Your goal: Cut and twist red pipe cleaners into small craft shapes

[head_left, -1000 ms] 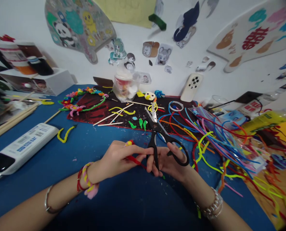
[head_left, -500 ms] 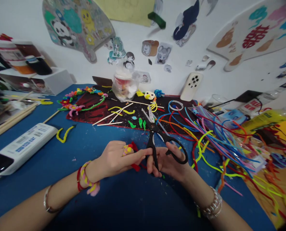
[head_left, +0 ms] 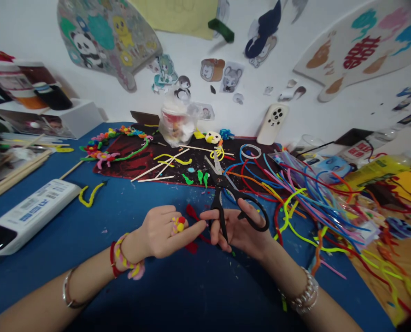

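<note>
Black scissors (head_left: 222, 208) gripped snugly through their loops in the right hand (head_left: 242, 233); yellow-red piece (head_left: 178, 224) on the left hand (head_left: 160, 233), grip unclear; red scraps (head_left: 191, 213) just beside.

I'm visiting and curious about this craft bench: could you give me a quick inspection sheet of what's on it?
Surface: blue table, with a dark red mat on it.
Things at hand: scissors; red pipe-cleaner pieces beside them.
Grips: left hand has a yellow-and-red bit on its fingers; right hand holds the scissors.
Clutter: pipe-cleaner heap at right; flower garland.
Cables: thin black cable at far right.
Surroundings: wall with stickers and painted cutouts.
</note>
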### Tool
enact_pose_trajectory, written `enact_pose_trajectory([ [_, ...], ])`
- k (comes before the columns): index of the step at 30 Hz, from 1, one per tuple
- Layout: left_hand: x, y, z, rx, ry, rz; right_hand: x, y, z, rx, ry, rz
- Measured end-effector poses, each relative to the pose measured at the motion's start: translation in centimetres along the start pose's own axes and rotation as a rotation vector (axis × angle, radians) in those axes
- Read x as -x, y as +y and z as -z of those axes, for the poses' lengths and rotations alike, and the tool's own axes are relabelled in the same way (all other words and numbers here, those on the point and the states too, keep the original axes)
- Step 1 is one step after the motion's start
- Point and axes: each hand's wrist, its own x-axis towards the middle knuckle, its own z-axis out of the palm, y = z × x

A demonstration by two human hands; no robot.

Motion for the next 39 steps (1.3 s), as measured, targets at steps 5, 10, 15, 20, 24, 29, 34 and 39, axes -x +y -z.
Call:
enact_pose_trajectory([
  [5,-0.2,-0.2,0.0,-0.031,0.015,-0.062,0.1,0.0,0.0,-0.019,-0.007,-0.003],
  [10,0.0,-0.1,-0.1,-0.049,-0.005,-0.04,0.1,0.0,-0.1,-0.008,-0.008,0.002],
  [15,0.1,-0.1,-0.2,-0.055,-0.01,-0.027,0.2,0.0,-0.1,-0.003,-0.023,0.009],
  [20,0.5,-0.2,-0.7,-0.046,-0.015,-0.007,0.2,0.0,-0.1,0.014,-0.008,0.005],
  [24,0.7,-0.1,-1.1,0.006,0.005,0.014,0.2,0.0,-0.1,0.029,-0.008,0.011],
  [29,0.9,-0.1,-1.1,0.026,0.002,0.04,0.1,0.0,-0.1,0.057,-0.006,0.022],
  [34,0.1,0.5,-1.4,0.121,0.022,0.282,0.2,-0.5,0.3,0.296,0.13,0.035],
  [39,-2.0,1.5,-1.3,0.793,-0.162,0.968,0.7,-2.7,2.3,1.093,0.723,0.088],
])
